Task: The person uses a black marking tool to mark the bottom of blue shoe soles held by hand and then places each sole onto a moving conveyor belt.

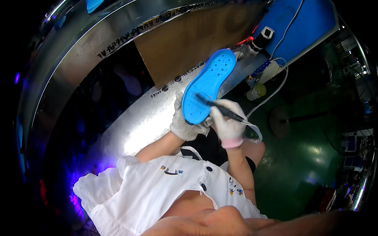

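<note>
A bright blue shoe insole (216, 80) with small holes toward its far end is tilted up in front of me. My left hand (179, 124), in a pale grey knit glove, is closed around its near end, with the fingers partly hidden behind it. A black pen-shaped tool (226, 112) with a white cord (258, 133) sits in the grip of my right hand (228, 129), which wears a white glove with a pink cuff. The tool's tip lies over the insole's surface near the middle; blur keeps me from telling whether it touches.
A shiny metal bench (136, 116) runs beneath and left of the insole, with a brown board (173, 51) behind. At the far right are a blue panel (293, 27), a black-and-white device (260, 39), and a yellow-green roll or container (258, 91). Green floor (287, 153) lies right.
</note>
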The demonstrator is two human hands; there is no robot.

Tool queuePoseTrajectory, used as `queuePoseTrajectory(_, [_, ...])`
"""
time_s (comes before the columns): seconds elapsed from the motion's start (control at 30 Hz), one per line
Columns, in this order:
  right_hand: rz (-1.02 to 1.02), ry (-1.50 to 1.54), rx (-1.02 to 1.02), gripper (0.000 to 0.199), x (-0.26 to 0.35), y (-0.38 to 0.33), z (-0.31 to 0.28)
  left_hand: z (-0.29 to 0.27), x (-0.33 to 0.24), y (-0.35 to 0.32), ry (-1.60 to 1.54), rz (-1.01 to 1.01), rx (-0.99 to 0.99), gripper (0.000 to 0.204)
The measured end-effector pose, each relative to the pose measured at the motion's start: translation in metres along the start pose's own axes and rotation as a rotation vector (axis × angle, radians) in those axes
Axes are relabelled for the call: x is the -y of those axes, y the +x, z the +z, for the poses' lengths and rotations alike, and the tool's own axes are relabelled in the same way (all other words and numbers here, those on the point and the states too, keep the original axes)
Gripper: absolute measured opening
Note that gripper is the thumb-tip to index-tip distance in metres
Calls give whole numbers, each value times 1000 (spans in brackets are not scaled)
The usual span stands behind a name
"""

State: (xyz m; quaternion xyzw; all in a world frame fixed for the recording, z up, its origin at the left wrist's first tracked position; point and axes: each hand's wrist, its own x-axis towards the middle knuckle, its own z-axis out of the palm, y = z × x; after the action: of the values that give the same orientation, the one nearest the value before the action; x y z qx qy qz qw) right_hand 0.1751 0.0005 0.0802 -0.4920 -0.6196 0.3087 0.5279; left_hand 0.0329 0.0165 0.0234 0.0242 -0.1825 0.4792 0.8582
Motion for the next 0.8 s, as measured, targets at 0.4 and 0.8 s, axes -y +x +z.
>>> queuePoseTrajectory(0.4, [-450, -205, 255, 21, 19, -7, -14, 2, -45, 1, 469, -80, -368, 86])
queuePoseTrajectory(0.8, [-364, -147, 392, 23, 35, -5, -13, 35, -73, 18, 914, -402, -804, 50])
